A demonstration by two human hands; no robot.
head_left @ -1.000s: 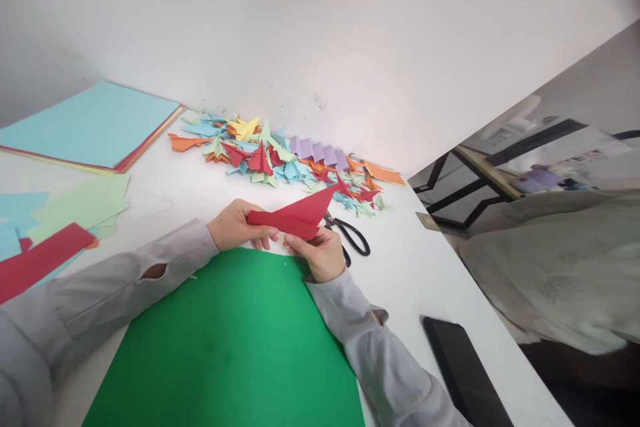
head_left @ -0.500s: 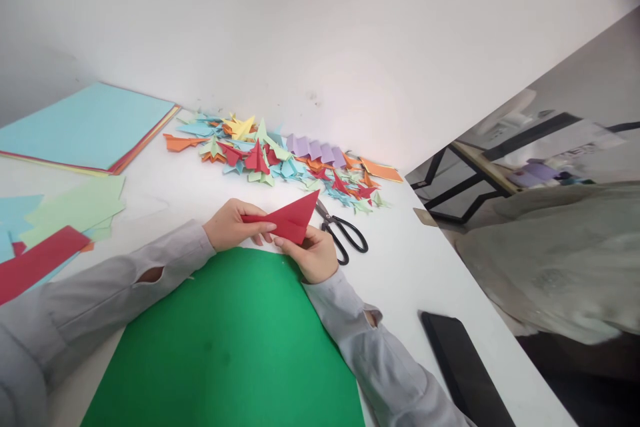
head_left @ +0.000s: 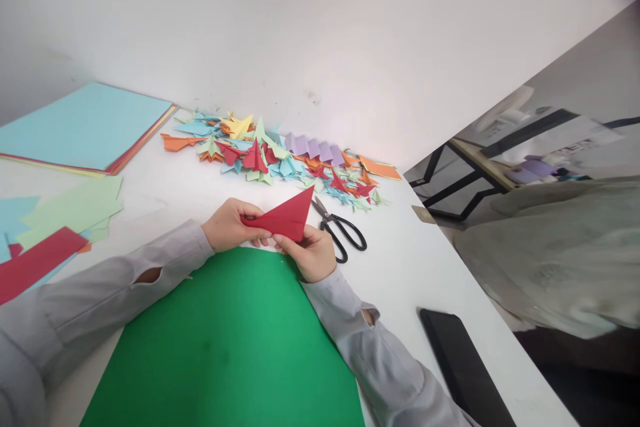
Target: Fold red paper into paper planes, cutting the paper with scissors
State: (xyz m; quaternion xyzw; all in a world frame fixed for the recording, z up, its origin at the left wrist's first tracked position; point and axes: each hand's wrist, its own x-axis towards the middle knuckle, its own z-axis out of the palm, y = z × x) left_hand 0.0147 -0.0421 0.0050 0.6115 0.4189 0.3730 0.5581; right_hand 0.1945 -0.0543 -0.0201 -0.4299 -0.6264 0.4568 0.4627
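While it is held up just above the green sheet [head_left: 235, 340], the red paper [head_left: 283, 219] is pinched from both ends. The left hand [head_left: 231, 225] is closed on its left tip, the right hand [head_left: 310, 253] on its lower edge. Its long point is aimed up-right, toward the scissors [head_left: 340, 233].

I see bright, even, soft light with a washed-out glare patch on the wall [head_left: 350, 80] and only faint shadows on the table [head_left: 400, 267]. The wide lens bends the edges and tilts the scene. The right side is smeared and blurred; the top right corner darkens.
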